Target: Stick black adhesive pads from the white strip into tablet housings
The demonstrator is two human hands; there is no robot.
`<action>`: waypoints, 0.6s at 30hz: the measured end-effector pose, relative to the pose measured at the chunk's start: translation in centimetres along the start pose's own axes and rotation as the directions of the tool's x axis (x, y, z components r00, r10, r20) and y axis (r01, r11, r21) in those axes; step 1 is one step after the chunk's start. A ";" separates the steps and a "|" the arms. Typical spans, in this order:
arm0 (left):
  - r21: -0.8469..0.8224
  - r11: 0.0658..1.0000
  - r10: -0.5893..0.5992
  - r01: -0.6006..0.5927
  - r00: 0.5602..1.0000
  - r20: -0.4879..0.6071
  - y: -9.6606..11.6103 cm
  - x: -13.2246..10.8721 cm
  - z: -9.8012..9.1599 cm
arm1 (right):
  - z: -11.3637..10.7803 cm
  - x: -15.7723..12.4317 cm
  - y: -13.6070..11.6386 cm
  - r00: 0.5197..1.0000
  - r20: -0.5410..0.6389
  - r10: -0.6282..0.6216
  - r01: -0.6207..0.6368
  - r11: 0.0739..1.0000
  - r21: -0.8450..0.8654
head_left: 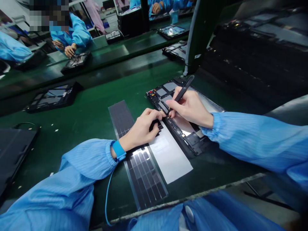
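At lower left, a dark flat panel (pixel 14 150) is cut off by the frame edge, and farther up an opened tablet (pixel 51 98) sits on the green counter (pixel 96 106), with open counter between it and the hands. The left hand (pixel 141 130), a blue wrist strap (pixel 118 150) around its wrist, reaches in with its fingers curled over a small black piece (pixel 156 125), partly hiding it. Below that hand lies a sheet of dark pads (pixel 144 178) beside a white liner (pixel 168 157). The hands are close together, almost meeting at the fingertips. The right hand (pixel 190 107) grips a black stylus (pixel 184 89) like a pen, its tip hard to make out beside the left fingertips, above a second opened tablet (pixel 192 144) at centre right. The left sleeve (pixel 84 160) and right sleeve (pixel 252 141) run out of frame, and the counter's near edge (pixel 187 197) crosses the bottom.
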State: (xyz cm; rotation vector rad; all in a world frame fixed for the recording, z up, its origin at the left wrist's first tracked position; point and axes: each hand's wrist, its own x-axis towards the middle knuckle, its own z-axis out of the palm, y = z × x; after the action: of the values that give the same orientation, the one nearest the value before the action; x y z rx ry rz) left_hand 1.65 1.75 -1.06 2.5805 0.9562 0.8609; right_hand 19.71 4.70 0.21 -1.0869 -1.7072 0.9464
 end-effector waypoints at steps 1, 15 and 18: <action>0.013 1.000 0.006 -0.006 1.000 0.000 0.0 0.0 0.1 | 0.0 0.0 0.0 1.000 -0.002 0.002 -0.002 1.000 0.000; 0.048 0.997 0.057 -0.054 0.997 -0.059 -0.3 -0.2 0.5 | 0.0 -0.2 -0.3 1.000 0.011 0.009 -0.009 1.000 -0.025; 0.045 0.997 0.065 -0.062 0.995 -0.070 -0.4 -0.2 0.5 | 0.0 -0.1 -0.3 1.000 -0.003 0.027 -0.027 0.999 -0.020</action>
State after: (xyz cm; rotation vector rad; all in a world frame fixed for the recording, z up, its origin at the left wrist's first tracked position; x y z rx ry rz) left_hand 1.67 1.89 -1.72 2.6457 0.9253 0.9652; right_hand 19.64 4.47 0.40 -1.1264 -1.7073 0.9456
